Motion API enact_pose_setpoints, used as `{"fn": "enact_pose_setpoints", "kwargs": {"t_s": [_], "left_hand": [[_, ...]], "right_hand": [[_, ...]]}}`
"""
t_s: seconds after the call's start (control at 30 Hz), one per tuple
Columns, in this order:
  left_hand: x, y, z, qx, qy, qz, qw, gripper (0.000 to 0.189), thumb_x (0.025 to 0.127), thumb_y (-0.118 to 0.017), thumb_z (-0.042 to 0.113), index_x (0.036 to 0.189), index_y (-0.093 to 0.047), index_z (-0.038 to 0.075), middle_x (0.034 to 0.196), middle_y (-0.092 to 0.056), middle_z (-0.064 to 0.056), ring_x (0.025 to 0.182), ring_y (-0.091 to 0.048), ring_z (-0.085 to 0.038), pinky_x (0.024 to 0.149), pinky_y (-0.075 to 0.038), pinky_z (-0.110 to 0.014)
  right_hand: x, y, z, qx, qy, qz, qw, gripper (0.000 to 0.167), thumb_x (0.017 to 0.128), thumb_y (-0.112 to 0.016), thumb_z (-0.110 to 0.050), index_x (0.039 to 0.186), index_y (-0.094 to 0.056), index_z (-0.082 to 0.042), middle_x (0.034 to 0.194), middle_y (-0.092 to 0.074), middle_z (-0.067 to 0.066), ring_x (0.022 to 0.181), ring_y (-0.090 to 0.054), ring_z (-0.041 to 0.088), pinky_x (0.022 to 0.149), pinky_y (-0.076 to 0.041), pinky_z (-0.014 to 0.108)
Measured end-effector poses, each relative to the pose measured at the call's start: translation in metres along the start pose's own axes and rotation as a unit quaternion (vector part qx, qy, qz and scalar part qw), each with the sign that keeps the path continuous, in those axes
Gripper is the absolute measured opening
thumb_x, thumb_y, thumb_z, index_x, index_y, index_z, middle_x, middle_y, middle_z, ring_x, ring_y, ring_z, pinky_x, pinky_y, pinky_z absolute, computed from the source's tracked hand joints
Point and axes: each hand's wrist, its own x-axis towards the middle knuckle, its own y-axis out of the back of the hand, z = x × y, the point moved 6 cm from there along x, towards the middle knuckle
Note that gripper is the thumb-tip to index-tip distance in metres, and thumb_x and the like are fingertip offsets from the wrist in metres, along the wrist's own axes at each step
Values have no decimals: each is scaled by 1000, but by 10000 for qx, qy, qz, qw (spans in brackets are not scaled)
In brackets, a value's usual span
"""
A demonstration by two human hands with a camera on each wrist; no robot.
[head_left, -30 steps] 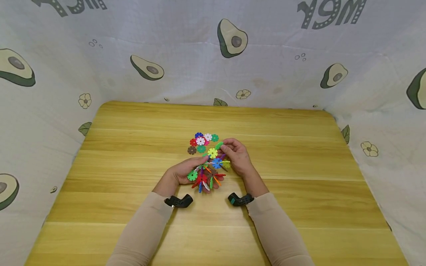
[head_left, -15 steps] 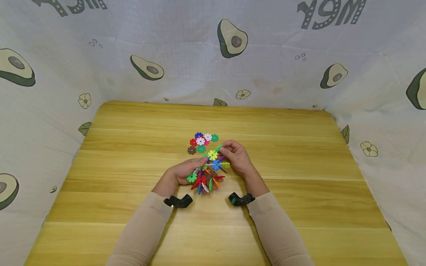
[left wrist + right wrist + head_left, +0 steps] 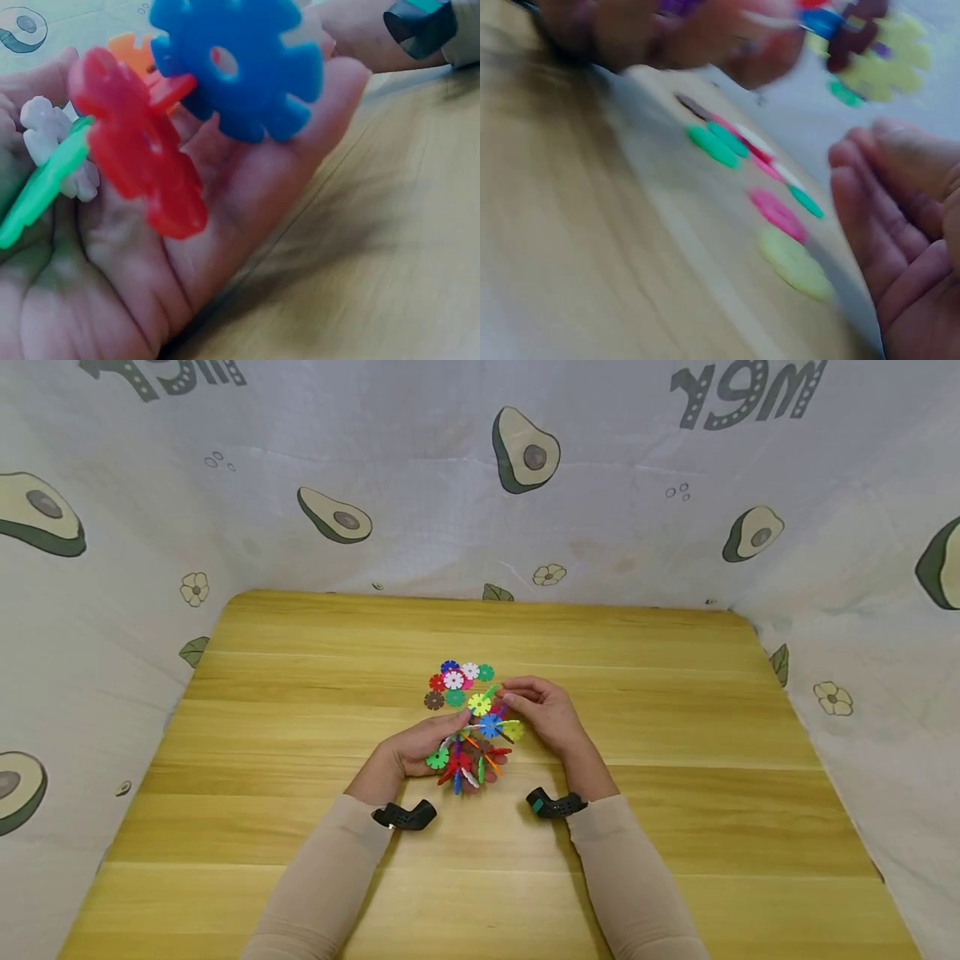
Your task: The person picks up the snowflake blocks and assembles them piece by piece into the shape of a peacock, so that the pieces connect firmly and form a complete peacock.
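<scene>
A cluster of interlocking snowflake discs point(image 3: 459, 763) in many colours is held by my left hand point(image 3: 416, 747), with the thumb on top and the palm beneath. The left wrist view shows its blue disc point(image 3: 262, 86) and red disc point(image 3: 139, 142) over the palm. Near the cluster's far end, a light green disc point(image 3: 491, 691) stands on edge beside a yellow disc point(image 3: 479, 703). My right hand point(image 3: 553, 718) is just right of these. In the right wrist view its fingers are loosely bent, with nothing seen between them, and a gap separates them from the cluster.
Loose discs lie past the cluster on the wooden table point(image 3: 675, 693), among them a white disc point(image 3: 453, 680) and a brown disc point(image 3: 434, 700). The right wrist view shows a pink disc point(image 3: 778, 214) and a pale yellow disc point(image 3: 793, 262) there. An avocado-print cloth point(image 3: 420, 460) surrounds the table.
The right hand pressed the light green disc down towards the cluster, then let go and drew slightly right. The left hand keeps its hold; the cluster has shifted only a little.
</scene>
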Motion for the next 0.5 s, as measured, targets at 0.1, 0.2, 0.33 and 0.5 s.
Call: {"fn": "enact_pose_setpoints", "kwargs": {"t_s": [0.1, 0.2, 0.33, 0.5], "left_hand": [[0, 0, -1, 23, 49, 31, 10000, 70, 111, -20, 49, 151, -37, -6, 116, -76, -9, 98, -76, -25, 82, -65, -41], [1, 0, -2, 16, 63, 7, 10000, 71, 111, -21, 50, 148, -41, -6, 119, -75, -8, 99, -75, -25, 83, -64, -42], [2, 0, -2, 11, -21, -67, 10000, 68, 111, -21, 50, 149, -42, -3, 120, -75, -8, 98, -75, -26, 82, -65, -42], [2, 0, -1, -11, -46, -77, 10000, 69, 111, -20, 49, 149, -40, -5, 116, -76, -10, 97, -76, -25, 82, -65, -42]], "right_hand": [[-3, 11, 2, -932, -272, -59, 9953, 26, 97, -71, -13, 119, -70, 2, 114, -77, 13, 97, -73, 6, 84, -60, 20], [-7, 18, 2, -1918, -497, -357, 9795, 20, 95, -73, -14, 114, -75, -6, 115, -76, 12, 98, -70, 11, 83, -57, 22], [-9, 21, 0, -2635, -620, -782, 9595, 21, 92, -77, -14, 113, -75, -11, 109, -73, 9, 93, -65, 20, 81, -55, 29], [-9, 14, -4, -3243, -508, -1169, 9373, 28, 86, -83, -17, 111, -75, -10, 105, -70, 6, 93, -61, 19, 84, -53, 32]]}}
